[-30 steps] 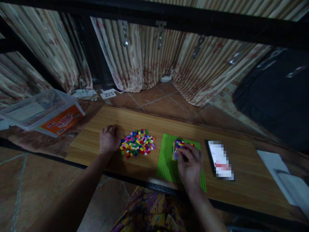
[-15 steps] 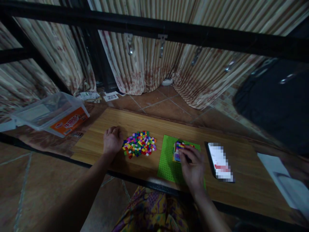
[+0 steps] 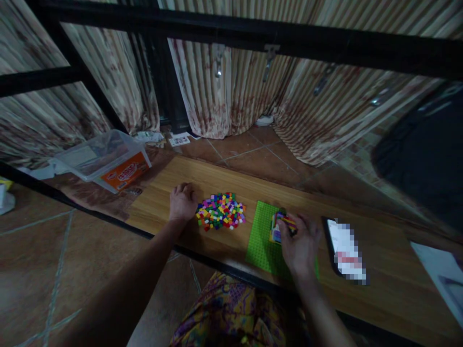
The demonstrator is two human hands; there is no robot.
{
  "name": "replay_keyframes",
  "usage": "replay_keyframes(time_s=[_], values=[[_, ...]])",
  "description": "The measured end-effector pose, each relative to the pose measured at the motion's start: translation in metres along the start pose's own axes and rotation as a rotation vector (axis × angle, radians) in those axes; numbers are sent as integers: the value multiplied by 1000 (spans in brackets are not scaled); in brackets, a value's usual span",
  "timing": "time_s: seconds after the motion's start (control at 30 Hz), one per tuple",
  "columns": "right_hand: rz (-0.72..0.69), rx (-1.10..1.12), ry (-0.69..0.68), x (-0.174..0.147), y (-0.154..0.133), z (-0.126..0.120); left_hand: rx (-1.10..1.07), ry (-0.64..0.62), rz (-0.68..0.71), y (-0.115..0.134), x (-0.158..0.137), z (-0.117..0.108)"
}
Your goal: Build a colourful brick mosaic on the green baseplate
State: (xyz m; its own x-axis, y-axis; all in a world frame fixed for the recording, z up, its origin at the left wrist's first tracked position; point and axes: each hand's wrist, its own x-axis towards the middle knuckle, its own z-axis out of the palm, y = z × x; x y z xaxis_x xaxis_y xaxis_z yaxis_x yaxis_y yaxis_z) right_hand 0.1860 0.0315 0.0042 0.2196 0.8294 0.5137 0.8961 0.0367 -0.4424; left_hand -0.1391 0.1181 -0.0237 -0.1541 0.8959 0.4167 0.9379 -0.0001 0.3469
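Observation:
My left hand (image 3: 183, 202) rests on the wooden tabletop with its fingers curled in, just left of a loose pile of small coloured bricks (image 3: 221, 211). Nothing shows in it. On the green studded baseplate (image 3: 257, 241) sits a small block built of many-coloured bricks (image 3: 277, 230). My right hand (image 3: 301, 241) reaches over the baseplate and is closed about this brick block, thumb on the near left side and fingers toward the far right. Part of the block is hidden under the hand.
A phone (image 3: 345, 250) with a lit screen lies right of the baseplate, and white paper (image 3: 434, 265) farther right. Beyond the left end of the wooden table (image 3: 166, 178) stands a clear plastic bin (image 3: 108, 159). A dark bar (image 3: 289, 33) and curtains (image 3: 217, 96) are beyond.
My view has shifted left, so everything sits farther right. My right hand's pinch above the brick block has changed to a wider grasp around it. My left hand stays beside the pile.

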Motion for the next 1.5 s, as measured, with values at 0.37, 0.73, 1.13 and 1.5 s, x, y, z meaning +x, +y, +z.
replay_keyframes(time_s=[0.37, 0.73, 1.13, 1.5], values=[[-88, -36, 29, -2, -7, -5, -17, 14, -21, 0, -2, 3], [-188, 163, -321, -17, -68, 32, -22, 16, -16, -2, -2, 5], [-120, 186, -361, -20, -67, 46, -29, 3, -39, 1, -2, 2], [-77, 341, -309, -45, -69, 7, -41, 15, -22, -1, -1, 1]])
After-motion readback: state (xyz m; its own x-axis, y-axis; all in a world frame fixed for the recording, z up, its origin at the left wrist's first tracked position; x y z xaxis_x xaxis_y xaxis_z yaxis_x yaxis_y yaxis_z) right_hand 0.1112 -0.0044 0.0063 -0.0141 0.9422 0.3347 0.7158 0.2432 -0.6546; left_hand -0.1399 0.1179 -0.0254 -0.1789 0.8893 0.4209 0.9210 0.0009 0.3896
